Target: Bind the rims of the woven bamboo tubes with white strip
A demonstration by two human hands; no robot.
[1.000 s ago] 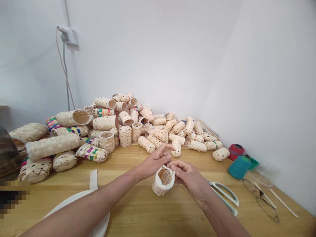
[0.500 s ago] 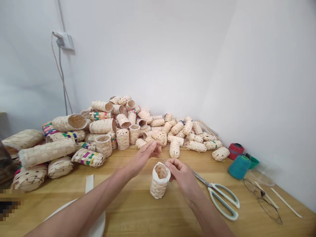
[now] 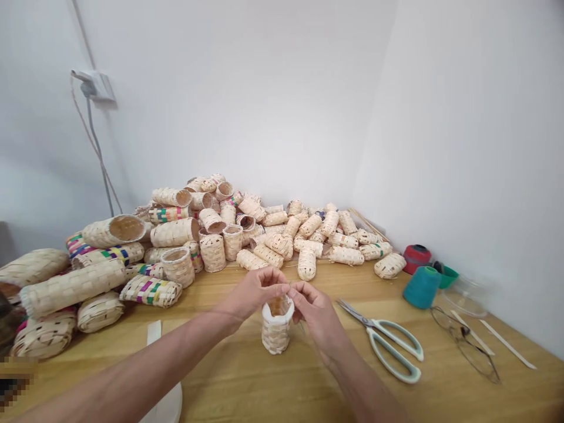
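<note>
A small woven basket [image 3: 276, 336] with a white band around its rim stands upright on the wooden table, its opening facing up. Behind and over its rim, my left hand [image 3: 259, 292] is closed in a pinch, fingertips meeting those of the other hand. My right hand [image 3: 312, 305] pinches at the basket's right upper edge. Whatever the fingertips hold is too small to make out; a faint thin line shows beneath the right fingers. Scissors [image 3: 383, 341] with pale green handles lie to the right of my right hand.
Many woven baskets [image 3: 176, 232] are heaped along the wall. At right are a teal thread cone [image 3: 422, 286], a red spool [image 3: 416, 258], a green bowl [image 3: 448, 276], glasses [image 3: 466, 345] and thin strips [image 3: 509, 345]. A white board [image 3: 170, 405] lies at lower left, partly under my left forearm.
My left hand has come down and inward from above the basket, closing to meet my right fingertips at the rim. The view has shifted slightly; the basket still stands upright.
</note>
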